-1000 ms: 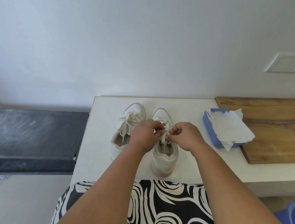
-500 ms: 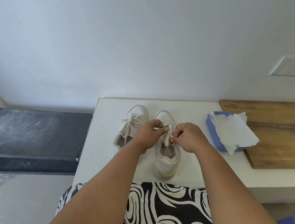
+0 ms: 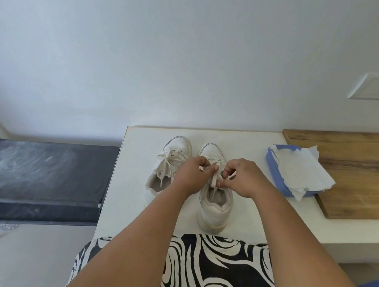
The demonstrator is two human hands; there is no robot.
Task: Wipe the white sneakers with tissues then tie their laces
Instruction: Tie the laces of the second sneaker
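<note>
Sneakers: the right sneaker (image 3: pixel 214 202) and left sneaker (image 3: pixel 168 164) stand side by side near the tabletop's (image 3: pixel 135 172) left edge, toes toward the wall.
Grip: left hand (image 3: pixel 191 173) and right hand (image 3: pixel 242 177) each pinch the lace (image 3: pixel 213 180) over the right sneaker's tongue.
Progress: left sneaker's bow looks tied (loosely, perhaps).
Risk: a slack pinch could let a loop slip out, undoing the knot.
Around: a blue tray (image 3: pixel 276 177) of tissues (image 3: pixel 301 173) toward the right, on a wooden board (image 3: pixel 361 179); nothing blocks the hands.
</note>
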